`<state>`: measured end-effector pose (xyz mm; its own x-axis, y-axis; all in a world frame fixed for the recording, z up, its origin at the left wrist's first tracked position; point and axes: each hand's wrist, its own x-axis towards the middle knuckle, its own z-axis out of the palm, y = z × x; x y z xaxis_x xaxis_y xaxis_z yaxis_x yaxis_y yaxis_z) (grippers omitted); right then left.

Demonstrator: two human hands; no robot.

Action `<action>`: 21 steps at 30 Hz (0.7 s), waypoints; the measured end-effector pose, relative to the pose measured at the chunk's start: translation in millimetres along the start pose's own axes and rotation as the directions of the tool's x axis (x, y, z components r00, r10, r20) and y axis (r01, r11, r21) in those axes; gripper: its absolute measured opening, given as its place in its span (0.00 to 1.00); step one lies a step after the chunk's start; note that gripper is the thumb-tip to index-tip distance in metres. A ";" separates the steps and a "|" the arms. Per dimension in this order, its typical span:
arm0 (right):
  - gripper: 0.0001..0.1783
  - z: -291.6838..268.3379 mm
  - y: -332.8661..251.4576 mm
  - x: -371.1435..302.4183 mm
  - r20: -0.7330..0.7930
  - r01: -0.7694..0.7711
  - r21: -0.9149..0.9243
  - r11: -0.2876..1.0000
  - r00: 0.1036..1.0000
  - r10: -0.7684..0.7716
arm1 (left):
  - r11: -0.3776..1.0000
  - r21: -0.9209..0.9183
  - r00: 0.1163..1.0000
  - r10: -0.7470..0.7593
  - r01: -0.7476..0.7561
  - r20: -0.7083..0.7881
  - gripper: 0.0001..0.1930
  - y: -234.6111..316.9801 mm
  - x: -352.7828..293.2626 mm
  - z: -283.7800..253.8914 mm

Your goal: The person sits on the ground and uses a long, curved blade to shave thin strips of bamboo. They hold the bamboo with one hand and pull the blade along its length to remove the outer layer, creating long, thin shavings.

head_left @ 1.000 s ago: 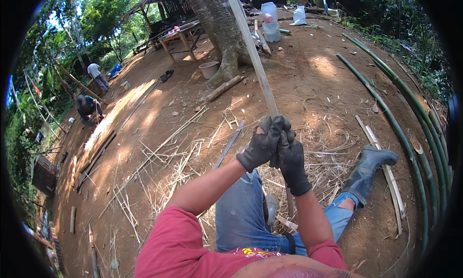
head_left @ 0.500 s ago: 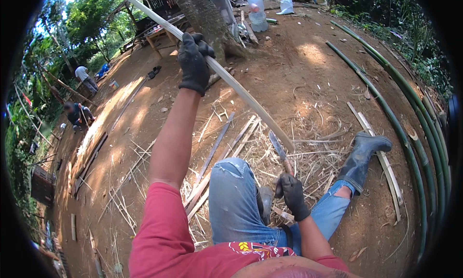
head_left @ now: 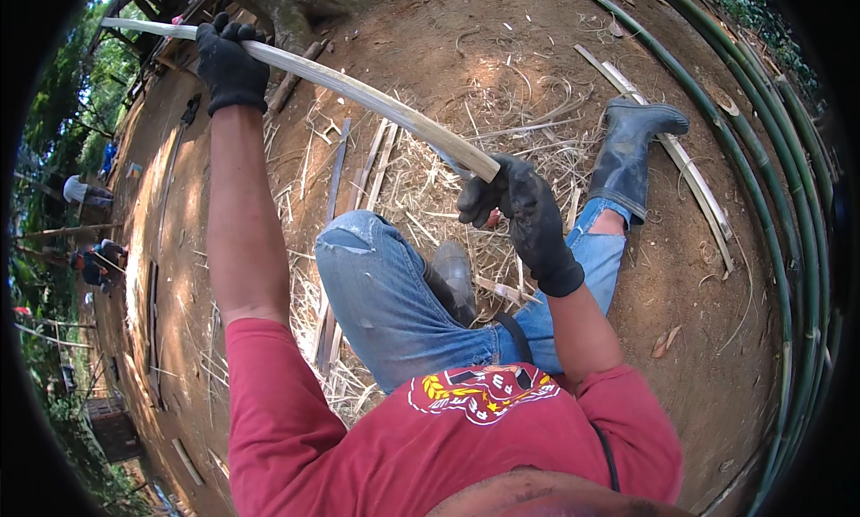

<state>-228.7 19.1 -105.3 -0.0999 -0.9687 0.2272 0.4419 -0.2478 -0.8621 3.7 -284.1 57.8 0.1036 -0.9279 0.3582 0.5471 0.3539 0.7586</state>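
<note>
A long pale bamboo strip [head_left: 376, 100] slants across in front of me, its far end at the upper left. My left hand [head_left: 235, 69], in a black glove, is closed around it toward that far end. The strip's near end lies against or just above the fingers of my right hand [head_left: 530, 219], also gloved in black. That hand is closed on a knife; a bit of its reddish handle shows below the fingers. Most of the blade [head_left: 451, 161] is hidden behind the strip.
Pale shavings [head_left: 412, 194] and split strips [head_left: 381, 168] litter the ground around my bent leg and rubber boot [head_left: 627, 150]. Long green bamboo poles [head_left: 761, 123] lie along the right. Two people [head_left: 85, 192] are far off at the left, beyond a tree trunk [head_left: 273, 6].
My left hand has moved left with the strip, which now lies flatter. My right hand has risen with the knife to the strip's near end. The view has tilted lower.
</note>
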 end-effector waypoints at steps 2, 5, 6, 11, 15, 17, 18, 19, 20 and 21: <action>0.30 5.9 -12.5 0.8 -0.020 -0.029 -0.160 0.987 0.999 0.026 | 0.999 -0.015 0.998 -0.049 0.049 0.037 0.15 -11.2 0.7 -6.9; 0.26 12.1 -22.3 1.1 -0.023 -0.086 -0.203 0.975 0.996 0.083 | 0.995 -0.017 0.995 -0.099 0.099 0.021 0.15 -19.1 -1.1 -14.8; 0.26 12.7 -21.5 -2.0 -0.024 -0.099 -0.204 0.974 0.995 0.096 | 0.994 -0.012 0.994 -0.112 0.112 0.004 0.13 -26.2 -11.8 -10.4; 0.25 15.8 -27.5 -15.3 0.015 -0.111 -0.204 0.973 0.993 0.116 | 0.960 -0.154 0.969 -0.216 0.233 0.121 0.17 -41.2 -34.7 0.2; 0.25 21.7 -21.1 -14.3 0.049 -0.127 -0.210 0.969 0.989 0.140 | 0.900 -0.250 0.911 -0.276 0.357 0.308 0.24 -64.3 -83.1 17.7; 0.23 23.3 -18.3 -13.4 0.057 -0.146 -0.193 0.970 0.986 0.160 | 0.896 -0.224 0.877 -0.277 0.383 0.392 0.27 -69.2 -105.1 28.8; 0.23 24.4 -18.2 -13.6 0.070 -0.140 -0.207 0.968 0.985 0.158 | 0.904 -0.193 0.861 -0.273 0.382 0.429 0.28 -68.1 -113.0 33.9; 0.22 25.3 -17.2 -13.6 0.080 -0.131 -0.217 0.967 0.985 0.151 | 0.908 -0.171 0.828 -0.254 0.382 0.500 0.31 -65.9 -117.5 38.1; 0.22 26.9 -17.5 -12.9 0.090 -0.121 -0.226 0.967 0.985 0.145 | 0.917 -0.144 0.826 -0.256 0.372 0.502 0.31 -64.3 -122.8 42.8; 0.21 29.1 -21.5 -12.3 0.087 -0.161 -0.239 0.958 0.979 0.186 | 0.925 -0.118 0.825 -0.257 0.361 0.503 0.32 -62.6 -128.3 48.0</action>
<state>-211.1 36.7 -76.4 0.0623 -0.9929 0.1013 0.2263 -0.0848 -0.9704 -83.6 -181.6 -9.5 -0.4736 -0.7973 0.3743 0.6416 -0.0211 0.7668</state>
